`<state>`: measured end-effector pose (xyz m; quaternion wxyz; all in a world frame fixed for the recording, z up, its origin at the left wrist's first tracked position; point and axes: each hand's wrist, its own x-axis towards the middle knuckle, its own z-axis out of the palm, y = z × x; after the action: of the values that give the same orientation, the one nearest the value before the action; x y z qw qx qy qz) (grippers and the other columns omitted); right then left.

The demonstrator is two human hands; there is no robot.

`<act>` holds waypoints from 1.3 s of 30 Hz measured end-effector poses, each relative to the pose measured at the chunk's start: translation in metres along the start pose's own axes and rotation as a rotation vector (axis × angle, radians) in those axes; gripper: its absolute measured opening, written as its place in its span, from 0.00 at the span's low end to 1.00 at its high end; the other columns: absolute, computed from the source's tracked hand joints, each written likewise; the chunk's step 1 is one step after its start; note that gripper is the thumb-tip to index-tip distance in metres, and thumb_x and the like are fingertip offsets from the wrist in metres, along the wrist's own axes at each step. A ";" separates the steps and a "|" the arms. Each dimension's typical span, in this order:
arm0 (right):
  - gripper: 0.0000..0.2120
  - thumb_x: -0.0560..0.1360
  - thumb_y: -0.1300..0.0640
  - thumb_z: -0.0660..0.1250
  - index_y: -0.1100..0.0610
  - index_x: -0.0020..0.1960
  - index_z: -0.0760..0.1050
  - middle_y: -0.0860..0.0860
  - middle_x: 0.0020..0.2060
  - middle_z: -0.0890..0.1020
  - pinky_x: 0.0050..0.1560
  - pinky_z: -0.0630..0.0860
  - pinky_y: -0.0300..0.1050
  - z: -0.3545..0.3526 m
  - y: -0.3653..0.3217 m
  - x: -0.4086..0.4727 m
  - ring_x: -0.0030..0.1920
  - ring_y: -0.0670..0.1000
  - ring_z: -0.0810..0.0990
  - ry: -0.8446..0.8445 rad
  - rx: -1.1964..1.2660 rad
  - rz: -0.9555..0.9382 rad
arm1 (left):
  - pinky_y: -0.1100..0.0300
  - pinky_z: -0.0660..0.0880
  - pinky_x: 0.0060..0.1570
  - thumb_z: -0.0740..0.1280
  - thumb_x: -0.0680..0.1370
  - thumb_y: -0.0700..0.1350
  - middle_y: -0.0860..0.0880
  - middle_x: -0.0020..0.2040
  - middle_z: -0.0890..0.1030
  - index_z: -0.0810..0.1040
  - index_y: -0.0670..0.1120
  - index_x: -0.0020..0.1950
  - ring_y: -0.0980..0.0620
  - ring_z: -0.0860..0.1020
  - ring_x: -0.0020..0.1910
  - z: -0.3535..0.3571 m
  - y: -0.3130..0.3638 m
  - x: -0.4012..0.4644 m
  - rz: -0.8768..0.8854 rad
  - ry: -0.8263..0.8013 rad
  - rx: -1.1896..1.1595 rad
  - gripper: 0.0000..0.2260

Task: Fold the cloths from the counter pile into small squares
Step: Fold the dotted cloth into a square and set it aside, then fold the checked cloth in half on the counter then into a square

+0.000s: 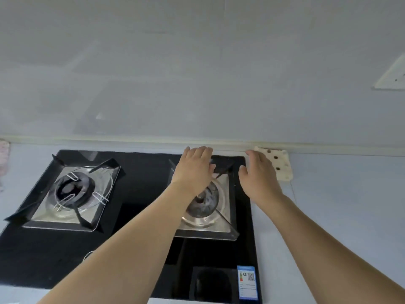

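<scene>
— Reaching over the stove (140, 216), are both arms stretched toward the back edge of the counter (350, 205)?

— Yes. The left hand (194, 170) hovers above the right burner (206, 205), palm down, fingers straight and together, fingertips near the back edge of the stove. It holds nothing.

— And the other one?

— The right hand (259, 176) is just past the stove's right edge, fingers loosely spread and extended, lying over the left side of a folded cloth (279, 165). Whether the fingers actually press it I cannot tell; they are not curled round it.

— Where does that cloth sit?

— On the counter, against the back edge where it meets the wall (197, 73), just beside the stove's back right corner. It is cream with dark dots, folded into a small square.

— Anything else?

— The left burner (72, 191) has thin wire loops lying across it. A blue label (248, 283) is stuck at the stove's front right corner, a socket plate (392, 76) shows on the wall at far right, and something pale pink (4, 156) peeks in at the counter's far left edge.
</scene>
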<state>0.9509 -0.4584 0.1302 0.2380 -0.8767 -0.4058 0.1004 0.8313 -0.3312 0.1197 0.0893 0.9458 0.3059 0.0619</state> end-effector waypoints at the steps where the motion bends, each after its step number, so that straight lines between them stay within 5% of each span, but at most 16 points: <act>1: 0.22 0.79 0.58 0.58 0.59 0.73 0.62 0.55 0.70 0.68 0.71 0.60 0.49 0.003 -0.016 -0.004 0.70 0.55 0.65 -0.006 -0.002 -0.008 | 0.51 0.50 0.75 0.57 0.83 0.49 0.48 0.72 0.68 0.64 0.46 0.73 0.47 0.64 0.72 -0.010 -0.017 -0.008 0.014 0.010 0.011 0.20; 10: 0.23 0.79 0.57 0.62 0.56 0.73 0.62 0.52 0.71 0.67 0.70 0.63 0.46 0.075 -0.180 -0.036 0.71 0.52 0.66 -0.025 0.049 -0.045 | 0.53 0.55 0.74 0.59 0.82 0.48 0.48 0.74 0.67 0.62 0.45 0.75 0.46 0.63 0.73 -0.065 -0.179 -0.080 -0.011 0.037 -0.005 0.22; 24: 0.24 0.79 0.59 0.60 0.57 0.74 0.61 0.53 0.70 0.67 0.67 0.65 0.45 0.168 -0.348 -0.072 0.69 0.52 0.67 -0.205 0.086 -0.232 | 0.52 0.60 0.71 0.58 0.82 0.50 0.50 0.73 0.68 0.64 0.47 0.74 0.47 0.66 0.71 -0.107 -0.354 -0.198 -0.266 0.082 -0.097 0.21; 31: 0.24 0.79 0.58 0.61 0.55 0.74 0.62 0.51 0.72 0.66 0.68 0.65 0.47 0.236 -0.456 -0.074 0.71 0.52 0.66 -0.207 0.074 -0.243 | 0.51 0.65 0.69 0.58 0.82 0.50 0.48 0.73 0.67 0.64 0.46 0.74 0.46 0.66 0.71 -0.132 -0.503 -0.254 -0.397 0.084 -0.116 0.21; 39: 0.24 0.78 0.59 0.58 0.57 0.73 0.61 0.53 0.72 0.65 0.70 0.61 0.45 0.341 -0.568 -0.093 0.71 0.53 0.65 -0.402 0.083 -0.342 | 0.53 0.77 0.51 0.59 0.81 0.48 0.47 0.69 0.72 0.69 0.46 0.71 0.48 0.79 0.54 -0.143 -0.643 -0.319 -0.530 -0.021 -0.197 0.18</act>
<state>0.3879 -0.0978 0.1163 0.2018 -0.7474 -0.5826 0.2476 0.1851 0.0118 0.1061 0.1972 0.8202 0.5340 0.0561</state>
